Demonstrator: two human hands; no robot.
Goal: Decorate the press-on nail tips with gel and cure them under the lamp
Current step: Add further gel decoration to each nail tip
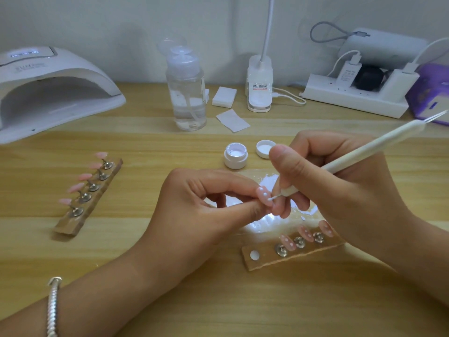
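Note:
My left hand pinches a pink nail tip with white dots between thumb and fingers at the table's middle. My right hand grips a white dotting pen, and its fine tip touches the nail tip. Below, a wooden holder strip carries three pink dotted tips and one bare white pad. A second wooden strip at the left holds several plain pink tips. An open white gel pot stands beside its lid. The white curing lamp sits at the back left.
A clear pump bottle stands at the back centre with white wipe pads beside it. A desk lamp base, a power strip with chargers and a purple box line the back right. A shiny palette sheet lies under my hands.

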